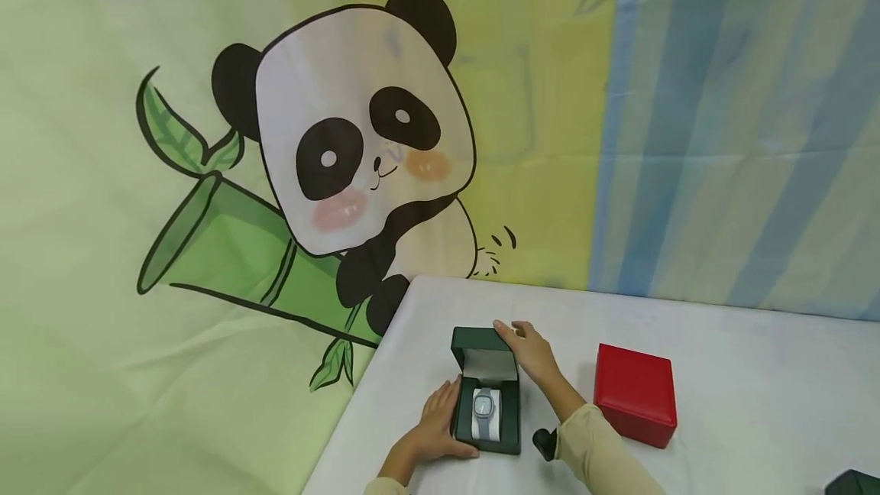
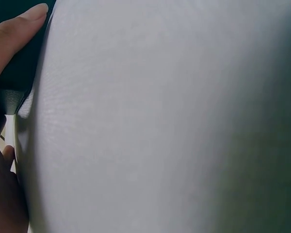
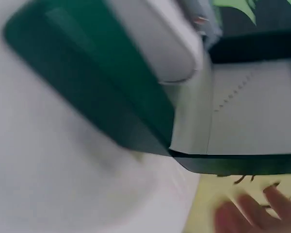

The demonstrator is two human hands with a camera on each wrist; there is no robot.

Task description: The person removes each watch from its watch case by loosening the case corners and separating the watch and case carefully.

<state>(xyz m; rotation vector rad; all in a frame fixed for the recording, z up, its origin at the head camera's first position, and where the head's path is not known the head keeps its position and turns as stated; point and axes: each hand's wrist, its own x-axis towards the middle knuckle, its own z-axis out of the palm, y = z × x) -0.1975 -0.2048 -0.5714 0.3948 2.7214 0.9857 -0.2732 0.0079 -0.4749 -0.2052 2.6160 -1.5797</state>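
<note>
Two hands on your green watch box (image 1: 486,403), left hand (image 1: 435,426) gripping its base, right hand (image 1: 529,350) fingers resting straight on the raised lid (image 1: 481,346), watch (image 1: 486,412) inside, red box (image 1: 635,393) nearby on the worktop (image 1: 756,403).

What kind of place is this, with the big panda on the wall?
Probably a staged indoor set rather than a shop or home: a printed panda backdrop hangs behind a table draped in white cloth, bearing only an open green watch box and a red box.
</note>
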